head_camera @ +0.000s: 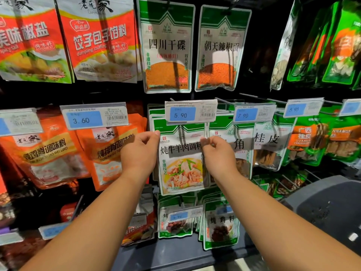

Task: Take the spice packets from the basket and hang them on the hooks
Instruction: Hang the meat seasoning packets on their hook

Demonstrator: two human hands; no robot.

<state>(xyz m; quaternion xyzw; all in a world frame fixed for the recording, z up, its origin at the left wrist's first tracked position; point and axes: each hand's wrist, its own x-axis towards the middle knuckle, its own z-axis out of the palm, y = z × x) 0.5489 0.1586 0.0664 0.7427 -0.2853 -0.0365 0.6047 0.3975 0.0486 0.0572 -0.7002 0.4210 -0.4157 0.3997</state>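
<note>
A white and green spice packet [181, 165] with a picture of a meat dish hangs upright in the middle row, under the 5.90 price tag [190, 112]. My left hand [139, 151] pinches its upper left edge between thumb and fingers. My right hand [218, 153] pinches its upper right edge. The packet's top and the hook that carries it are hidden behind the price tag. Similar green packets sit behind it on the same hook. The basket [330, 206] shows as a dark grey rim at the lower right.
Orange packets [109, 147] hang to the left, green ones [267, 145] to the right. Another row of packets [167, 45] hangs above, and a lower row [220, 223] below. Price tags stick out on hook ends across the middle row.
</note>
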